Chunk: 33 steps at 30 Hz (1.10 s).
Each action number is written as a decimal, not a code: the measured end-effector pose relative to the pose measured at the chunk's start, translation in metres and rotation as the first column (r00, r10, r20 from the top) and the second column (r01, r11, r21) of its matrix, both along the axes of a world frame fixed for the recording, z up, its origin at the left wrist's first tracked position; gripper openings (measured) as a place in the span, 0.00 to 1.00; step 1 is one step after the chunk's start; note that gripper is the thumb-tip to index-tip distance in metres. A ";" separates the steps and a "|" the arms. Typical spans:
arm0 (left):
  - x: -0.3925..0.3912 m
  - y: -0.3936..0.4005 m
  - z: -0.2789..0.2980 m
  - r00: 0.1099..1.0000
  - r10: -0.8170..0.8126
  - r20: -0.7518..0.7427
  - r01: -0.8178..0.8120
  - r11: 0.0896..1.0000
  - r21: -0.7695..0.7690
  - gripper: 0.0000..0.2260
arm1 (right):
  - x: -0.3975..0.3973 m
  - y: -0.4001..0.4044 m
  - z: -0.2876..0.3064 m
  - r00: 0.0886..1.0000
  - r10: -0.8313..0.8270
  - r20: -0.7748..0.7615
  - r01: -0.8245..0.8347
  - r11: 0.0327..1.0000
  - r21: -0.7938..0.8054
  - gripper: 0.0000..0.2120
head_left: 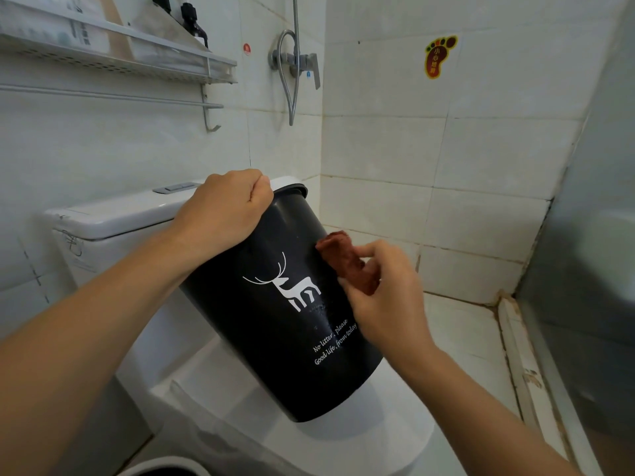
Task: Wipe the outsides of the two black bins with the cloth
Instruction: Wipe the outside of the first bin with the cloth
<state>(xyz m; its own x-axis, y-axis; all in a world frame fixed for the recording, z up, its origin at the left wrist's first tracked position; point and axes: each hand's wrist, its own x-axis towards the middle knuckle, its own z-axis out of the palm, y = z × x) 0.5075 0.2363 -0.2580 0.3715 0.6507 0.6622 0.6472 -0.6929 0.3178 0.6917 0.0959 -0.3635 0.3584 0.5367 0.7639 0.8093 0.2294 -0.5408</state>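
Black bin [275, 321] w/ white deer print sits tilted on closed toilet lid [343, 451], left hand [226, 214] curled over its top rim, right hand [385, 297] pinching reddish-brown cloth [347, 262] vs. bin's upper right side, toilet tank [113, 214] behind.

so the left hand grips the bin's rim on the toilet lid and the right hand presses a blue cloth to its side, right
Not quite: the cloth is reddish-brown, not blue, as the head view shows. The rest stands: the left hand grips the rim of the black bin, tilted on the toilet lid, and the right hand presses the cloth to its side.
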 end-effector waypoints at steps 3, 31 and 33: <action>-0.001 0.002 0.000 1.000 0.003 0.003 -0.003 1.000 -0.008 0.17 | -0.002 0.000 -0.008 0.998 0.055 -0.002 -0.055 0.998 -0.043 0.15; -0.007 0.006 0.000 1.000 0.003 0.001 -0.003 0.999 -0.037 0.16 | -0.036 -0.020 -0.046 0.642 0.027 0.766 -0.153 0.984 0.094 0.04; -0.009 0.006 0.000 1.000 -0.004 0.004 0.004 0.999 -0.043 0.16 | -0.028 -0.016 -0.047 0.697 0.022 0.717 -0.117 0.990 0.084 0.05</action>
